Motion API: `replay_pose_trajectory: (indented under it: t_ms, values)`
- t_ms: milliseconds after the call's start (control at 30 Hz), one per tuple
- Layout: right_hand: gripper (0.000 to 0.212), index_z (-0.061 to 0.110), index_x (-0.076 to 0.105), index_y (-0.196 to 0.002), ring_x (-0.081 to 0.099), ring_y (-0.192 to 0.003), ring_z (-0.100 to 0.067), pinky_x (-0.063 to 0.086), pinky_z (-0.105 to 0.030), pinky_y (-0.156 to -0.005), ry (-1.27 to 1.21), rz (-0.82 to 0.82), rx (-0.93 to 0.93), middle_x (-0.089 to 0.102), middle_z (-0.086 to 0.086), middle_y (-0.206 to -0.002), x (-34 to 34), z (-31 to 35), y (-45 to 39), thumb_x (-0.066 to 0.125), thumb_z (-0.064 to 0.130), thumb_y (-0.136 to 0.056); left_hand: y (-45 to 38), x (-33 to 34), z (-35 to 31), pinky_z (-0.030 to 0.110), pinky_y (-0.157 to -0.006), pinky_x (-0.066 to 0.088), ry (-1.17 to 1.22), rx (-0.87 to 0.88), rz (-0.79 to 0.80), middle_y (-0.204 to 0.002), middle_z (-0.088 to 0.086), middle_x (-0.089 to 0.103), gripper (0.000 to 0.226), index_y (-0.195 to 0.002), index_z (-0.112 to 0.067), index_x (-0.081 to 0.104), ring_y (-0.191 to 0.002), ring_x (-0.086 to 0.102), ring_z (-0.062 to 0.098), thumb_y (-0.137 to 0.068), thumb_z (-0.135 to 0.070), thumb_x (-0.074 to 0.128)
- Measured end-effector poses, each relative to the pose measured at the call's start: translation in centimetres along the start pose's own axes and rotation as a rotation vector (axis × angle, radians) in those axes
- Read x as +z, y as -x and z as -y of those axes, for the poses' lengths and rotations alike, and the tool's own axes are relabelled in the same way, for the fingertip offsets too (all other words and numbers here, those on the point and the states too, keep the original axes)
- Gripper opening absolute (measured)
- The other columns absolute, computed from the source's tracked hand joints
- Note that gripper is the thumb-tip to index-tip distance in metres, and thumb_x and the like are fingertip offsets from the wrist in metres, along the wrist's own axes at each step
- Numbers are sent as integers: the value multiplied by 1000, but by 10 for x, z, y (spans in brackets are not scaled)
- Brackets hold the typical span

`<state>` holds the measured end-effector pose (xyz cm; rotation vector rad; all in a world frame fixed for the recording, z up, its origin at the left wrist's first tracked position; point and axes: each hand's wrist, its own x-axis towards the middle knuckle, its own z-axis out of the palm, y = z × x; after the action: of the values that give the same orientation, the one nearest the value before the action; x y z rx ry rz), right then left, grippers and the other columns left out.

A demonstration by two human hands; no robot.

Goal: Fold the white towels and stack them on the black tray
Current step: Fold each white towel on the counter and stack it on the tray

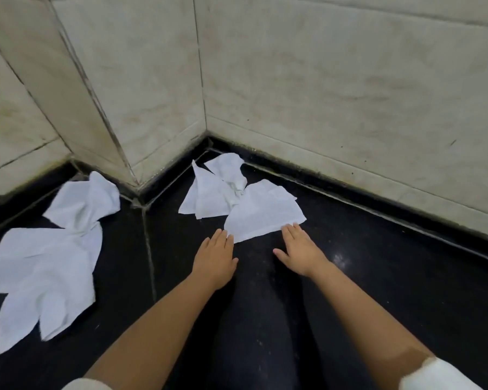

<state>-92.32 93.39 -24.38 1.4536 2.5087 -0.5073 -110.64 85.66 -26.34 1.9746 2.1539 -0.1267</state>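
A white towel (262,211) lies spread on the black surface (378,277) in front of me. My left hand (216,256) rests flat with its fingertips at the towel's near left corner. The fingers of my right hand (297,249) touch its near right corner, palm down and spread. Behind this towel sits a crumpled bunch of white towels (212,190) in the corner. A larger heap of white towels (45,266) lies at the left. No separate tray can be told apart from the black surface.
Pale marble walls (335,94) close in the back and right, and a marble pillar (76,88) juts out at the left. A grout seam (150,249) runs down the black surface between the two towel heaps.
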Motion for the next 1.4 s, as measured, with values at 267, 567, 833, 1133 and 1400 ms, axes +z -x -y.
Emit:
replay_pose_trajectory:
  t_ms: [267,567,833,1133,1400]
  values:
    - [46,6,38,-134,33,-130,-25,30,-30,-107,-34,-26,-53,38,-10,-140,15,-10,-76,46,24,-93,-67,19,12,30,-90,39,-14,74,-21,-125,5,48,27,-116,-8,50,-117,44,23,-96,-24,41]
    - [33,7,57,-116,48,-107,-28,39,-34,-86,105,-53,-127,54,-9,-116,13,-13,-89,47,28,-93,-72,11,24,20,-37,39,156,277,-176,-52,-1,54,16,-56,-12,58,-44,54,17,-71,-19,60]
    - [23,6,63,-99,55,-100,-32,41,-34,-79,157,-225,-18,63,-14,-105,-16,3,-47,45,11,-86,-18,-42,37,33,-61,38,363,318,-288,-69,6,53,45,-77,-2,56,-64,45,17,-87,-34,26]
    - [26,-1,68,-99,58,-96,-42,46,-42,-77,-116,-851,251,63,-27,-101,-142,-35,52,48,6,-84,-5,-161,-21,31,-72,31,485,347,-579,-97,21,58,23,-96,6,56,-93,52,33,-97,-5,36]
    - [22,0,72,-92,66,-90,-38,52,-41,-80,65,-384,203,70,-23,-95,-56,-37,208,54,5,-81,59,-87,-26,35,-78,39,411,631,-210,-108,20,60,29,-123,-2,50,-97,55,34,-98,-11,39]
